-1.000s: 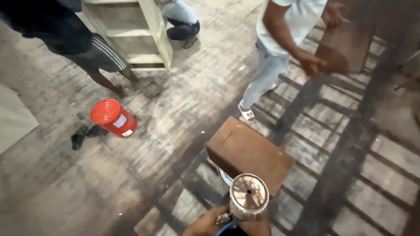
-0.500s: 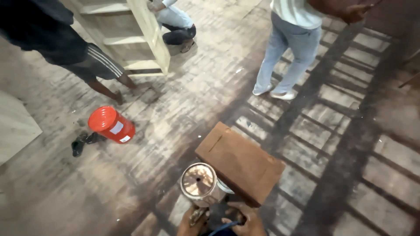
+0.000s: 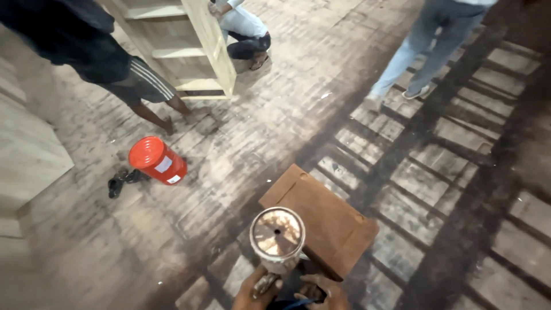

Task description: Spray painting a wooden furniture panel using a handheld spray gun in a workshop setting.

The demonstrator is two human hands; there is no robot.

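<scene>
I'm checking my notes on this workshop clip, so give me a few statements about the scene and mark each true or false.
1. Both hands are at the base of a spray tool with a round metal cup. True.
2. A brown wooden panel lies on the floor just beyond the cup. True.
3. The red bucket stands on top of the brown panel. False: it sits on the floor well to the left, apart from the panel.
4. The pale wooden shelf unit is painted dark brown. False: it is light, bare-looking wood.
5. Other people stand nearby. True.
</scene>
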